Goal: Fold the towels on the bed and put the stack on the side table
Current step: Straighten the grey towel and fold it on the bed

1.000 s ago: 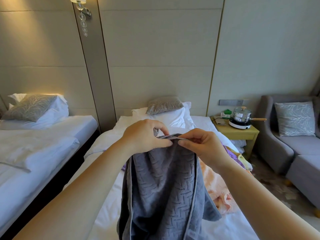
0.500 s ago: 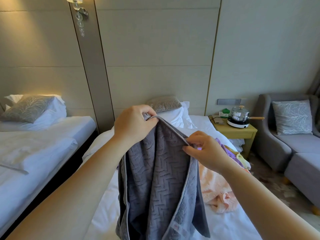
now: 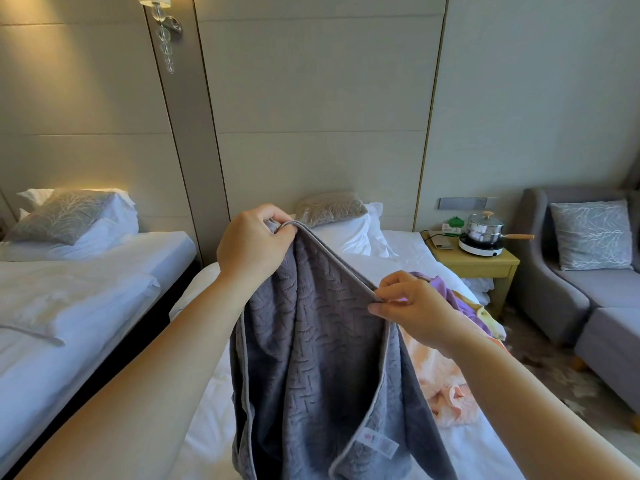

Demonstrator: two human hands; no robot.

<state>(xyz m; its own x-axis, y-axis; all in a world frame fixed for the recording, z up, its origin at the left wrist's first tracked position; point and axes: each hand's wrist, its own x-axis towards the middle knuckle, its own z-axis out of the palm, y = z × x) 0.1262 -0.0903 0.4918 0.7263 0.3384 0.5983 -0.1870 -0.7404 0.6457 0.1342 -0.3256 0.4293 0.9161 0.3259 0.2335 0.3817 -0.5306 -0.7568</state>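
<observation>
Grey towel point(image 3: 311, 341) hangs above the white bed point(image 3: 408, 261) in a twin room, with the side table point(image 3: 485, 270) just right of the bed. My left hand point(image 3: 252, 247) grips the towel's top corner, fingers curled. My right hand point(image 3: 412, 306) pinches the edge lower down. Pink towel point(image 3: 443, 386) and purple towel point(image 3: 440, 285) lie crumpled behind my right arm. A pot point(image 3: 485, 230) stands on the table.

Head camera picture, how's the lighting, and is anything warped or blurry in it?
Head view: the wall lamp casts a warm glow over the left wall and the pillows below, while the rest sits in cooler, even light. Head view: wide-angle distortion splays the wall panel seams outward toward the top. Head view: the gray towel shows a sharp weave, but its label is too soft to read.
</observation>
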